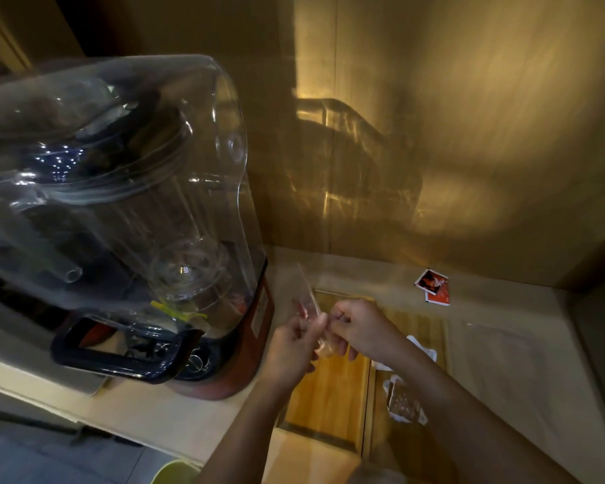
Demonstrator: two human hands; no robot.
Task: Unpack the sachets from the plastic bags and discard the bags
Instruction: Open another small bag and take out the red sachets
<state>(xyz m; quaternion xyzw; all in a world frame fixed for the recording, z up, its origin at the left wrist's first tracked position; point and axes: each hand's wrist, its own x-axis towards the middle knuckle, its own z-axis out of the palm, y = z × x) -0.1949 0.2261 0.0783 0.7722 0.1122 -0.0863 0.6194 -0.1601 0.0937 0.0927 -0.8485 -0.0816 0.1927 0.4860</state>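
Both hands meet above the wooden counter and pinch one small clear plastic bag (pixel 308 291), which stands up between them with something reddish inside. My left hand (pixel 294 347) grips its lower left part; my right hand (pixel 355 326) grips its right edge. Two red and white sachets (pixel 433 286) lie flat on the counter near the back wall. Partly hidden under my right forearm are a bagged sachet with a brown print (pixel 404 405) and a white packet (pixel 425 349).
A large blender with a clear sound cover (pixel 137 204) and red base (pixel 255 344) stands at the left, close to my left hand. A flat clear plastic sheet (pixel 503 347) lies at right. A yellow-green rim (pixel 173 471) shows at the bottom edge.
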